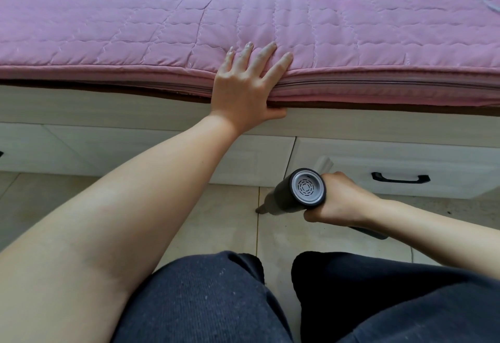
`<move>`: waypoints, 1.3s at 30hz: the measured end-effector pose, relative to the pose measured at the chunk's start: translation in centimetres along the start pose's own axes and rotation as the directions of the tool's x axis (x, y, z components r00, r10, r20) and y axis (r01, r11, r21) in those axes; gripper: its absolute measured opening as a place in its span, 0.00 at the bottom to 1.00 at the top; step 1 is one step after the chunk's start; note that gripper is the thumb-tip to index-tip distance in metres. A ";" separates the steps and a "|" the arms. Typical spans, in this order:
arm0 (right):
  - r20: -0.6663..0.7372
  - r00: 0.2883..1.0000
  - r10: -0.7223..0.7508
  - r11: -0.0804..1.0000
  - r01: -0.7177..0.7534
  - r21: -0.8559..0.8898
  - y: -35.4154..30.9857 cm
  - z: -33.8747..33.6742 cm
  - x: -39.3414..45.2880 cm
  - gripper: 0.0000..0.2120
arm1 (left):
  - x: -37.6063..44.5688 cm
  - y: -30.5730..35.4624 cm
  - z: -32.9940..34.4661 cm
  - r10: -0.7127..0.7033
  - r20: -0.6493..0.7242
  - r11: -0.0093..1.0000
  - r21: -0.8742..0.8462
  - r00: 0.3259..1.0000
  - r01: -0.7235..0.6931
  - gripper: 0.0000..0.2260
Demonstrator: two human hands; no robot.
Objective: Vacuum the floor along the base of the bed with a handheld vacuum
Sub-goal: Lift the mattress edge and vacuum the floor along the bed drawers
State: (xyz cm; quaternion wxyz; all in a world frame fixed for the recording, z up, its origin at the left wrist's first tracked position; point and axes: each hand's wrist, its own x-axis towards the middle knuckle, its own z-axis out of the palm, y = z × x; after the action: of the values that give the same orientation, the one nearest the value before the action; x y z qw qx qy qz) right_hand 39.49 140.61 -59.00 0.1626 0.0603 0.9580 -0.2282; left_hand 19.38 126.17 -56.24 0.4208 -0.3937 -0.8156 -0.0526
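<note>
Your knees (243,302), in dark blue trousers, fill the six o'clock edge of the view, bent over the pale tiled floor (224,221). At four o'clock your right hand (339,198) has its fingers curled around the handheld vacuum (297,194), a dark cylinder whose silver rear cap, cut with rings of vent slots, faces you. Its nozzle (262,208) points down toward eight o'clock and touches the floor at a tile joint, just in front of the bed base (162,110). No brand or lettering can be read on it. Toward twelve o'clock your left hand (249,83) lies flat on the edge of the pink quilted mattress cover (135,23), fingers straight and spread on top, thumb tucked under the edge against the white frame. Two drawers (400,164) sit in the bed base, both closed, so their contents are hidden. One at three o'clock carries a black handle (400,179), just beyond your right hand.
</note>
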 end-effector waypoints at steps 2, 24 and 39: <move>0.002 1.000 -0.001 1.000 0.001 -0.004 0.0 -0.1 0.0 0.08 | 0.0 0.0 0.0 0.000 0.001 1.000 0.003 1.000 0.000 0.39; 0.053 0.999 0.003 1.000 -0.002 -0.024 -0.4 0.1 -1.0 0.09 | -0.1 -0.1 0.1 0.014 0.018 1.000 -0.017 1.000 -0.014 0.38; 0.115 0.993 -0.004 1.000 0.007 -0.025 0.4 -0.9 -2.6 0.09 | -0.3 -0.2 -0.2 0.015 0.065 1.000 0.016 0.998 -0.016 0.42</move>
State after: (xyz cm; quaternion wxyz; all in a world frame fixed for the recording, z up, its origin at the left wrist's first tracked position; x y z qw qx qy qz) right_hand 41.72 141.24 -57.51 0.2178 0.0423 0.9501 -0.2193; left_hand 19.43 125.76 -56.27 0.3980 -0.3980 -0.8260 -0.0296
